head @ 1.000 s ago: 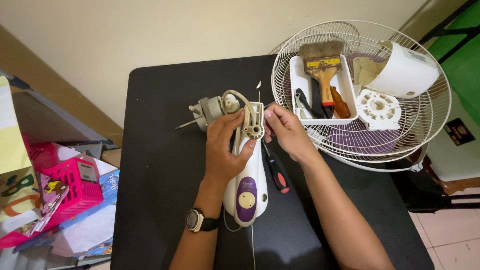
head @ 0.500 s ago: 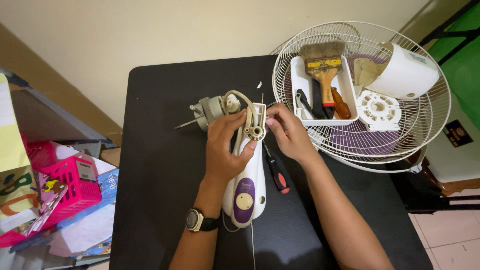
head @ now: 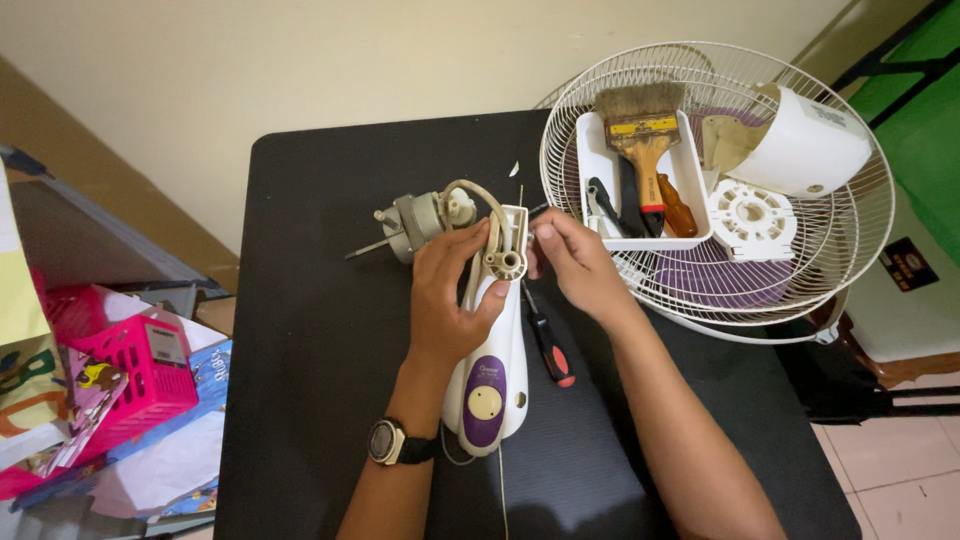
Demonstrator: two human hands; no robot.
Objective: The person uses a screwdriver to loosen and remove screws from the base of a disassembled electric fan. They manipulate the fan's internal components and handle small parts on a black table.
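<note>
Two hands work at the neck of a dismantled fan on the black desk (head: 320, 300). The left hand (head: 450, 300) is wrapped around the white fan stand housing (head: 497, 340), thumb near its round pivot socket, gripping it firmly. The right hand (head: 575, 262) pinches the housing's upper edge from the other side, fingertips closed on it.

Just beyond the left hand's fingers lies the grey fan motor (head: 420, 220), joined to the housing by a looping cable; a hard tug on the housing could strain that cable or drag the motor, shaft first, across the desk. Beneath the right wrist rests a screwdriver (head: 548, 345) with a red and black handle, and a sweep of the forearm could roll it off the desk. To the right of the right hand the wire fan guard (head: 860, 250) overhangs the desk edge, carrying a white tray (head: 690, 225) with a paintbrush (head: 645, 150); an elbow knock could tip the whole load.
</note>
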